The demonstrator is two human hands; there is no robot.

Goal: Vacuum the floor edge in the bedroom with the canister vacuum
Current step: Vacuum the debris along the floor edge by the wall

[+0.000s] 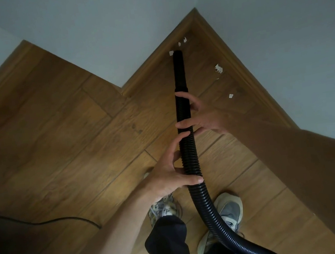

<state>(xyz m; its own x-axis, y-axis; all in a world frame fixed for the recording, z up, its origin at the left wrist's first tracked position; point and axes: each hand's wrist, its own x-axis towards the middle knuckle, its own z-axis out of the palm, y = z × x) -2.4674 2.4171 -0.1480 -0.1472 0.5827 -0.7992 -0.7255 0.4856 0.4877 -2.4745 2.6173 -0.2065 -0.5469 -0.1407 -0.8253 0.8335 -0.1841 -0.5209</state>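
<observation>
With both hands curled round the vacuum hose (pixel 188 145), left hand (pixel 168 175) nearer than right hand (pixel 201 116), its nozzle (pixel 177 55) at twelve o'clock meets the first white scraps (pixel 218 68) by the skirting board (pixel 154 62), so most of the edge probably remains.

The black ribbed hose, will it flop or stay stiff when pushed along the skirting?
Probably floppy: the hose curves sideways below the left hand. Its smooth nozzle end looks rigid, so should push straight. The ribs likely stop the right hand slipping.
</observation>
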